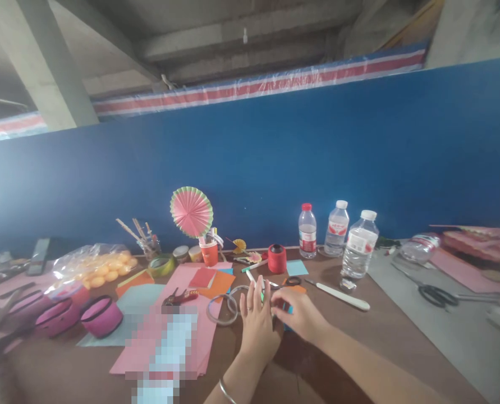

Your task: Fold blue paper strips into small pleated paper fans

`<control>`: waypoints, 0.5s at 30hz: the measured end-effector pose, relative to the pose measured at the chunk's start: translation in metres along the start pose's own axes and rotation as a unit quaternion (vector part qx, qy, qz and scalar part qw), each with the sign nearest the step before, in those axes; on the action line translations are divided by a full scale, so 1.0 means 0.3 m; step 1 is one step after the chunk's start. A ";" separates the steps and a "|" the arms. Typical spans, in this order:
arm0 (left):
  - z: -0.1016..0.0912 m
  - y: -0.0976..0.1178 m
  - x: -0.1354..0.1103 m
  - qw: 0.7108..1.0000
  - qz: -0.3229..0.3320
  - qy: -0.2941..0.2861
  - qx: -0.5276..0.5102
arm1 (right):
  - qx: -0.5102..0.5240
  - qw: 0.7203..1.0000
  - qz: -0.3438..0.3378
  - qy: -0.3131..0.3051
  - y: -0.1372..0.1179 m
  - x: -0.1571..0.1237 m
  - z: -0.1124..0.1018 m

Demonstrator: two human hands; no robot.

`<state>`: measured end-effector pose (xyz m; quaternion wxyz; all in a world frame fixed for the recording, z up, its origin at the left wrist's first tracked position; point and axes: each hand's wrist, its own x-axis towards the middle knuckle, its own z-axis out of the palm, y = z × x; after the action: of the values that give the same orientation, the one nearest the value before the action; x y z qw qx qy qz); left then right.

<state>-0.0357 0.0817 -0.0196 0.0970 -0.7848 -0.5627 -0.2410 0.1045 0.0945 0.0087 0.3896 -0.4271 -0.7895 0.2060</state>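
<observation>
My left hand [260, 328] lies palm down on the brown table, its fingers stretched out and pointing away from me. Close against it on the right is my right hand [302, 315], with fingers curled and their tips drawn together. A small blue piece [290, 310], perhaps paper, shows at the right fingertips; the hands hide most of it. Just beyond the left fingers is a white and green marker [251, 276]. Clear tape rings [222, 310] lie left of my left hand. Dark-handled scissors [293, 280] rest beyond the right hand on orange paper.
A white-handled knife [344, 296] lies to the right, before several water bottles [360, 247]. A red thread spool [277, 259] stands at the back. Pink sheets [207, 325], pliers [180, 297], purple bands [101, 317] and a pink paper fan [191, 212] in a cup are left.
</observation>
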 end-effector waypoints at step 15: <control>0.021 0.000 -0.015 0.998 -0.005 0.021 0.054 | 0.000 0.999 0.019 0.046 -0.030 -0.065 0.100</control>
<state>-0.0350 0.0807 -0.0274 0.1501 -0.7705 -0.5763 -0.2274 0.0826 0.0734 -0.0123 0.4215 -0.4511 -0.7624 0.1937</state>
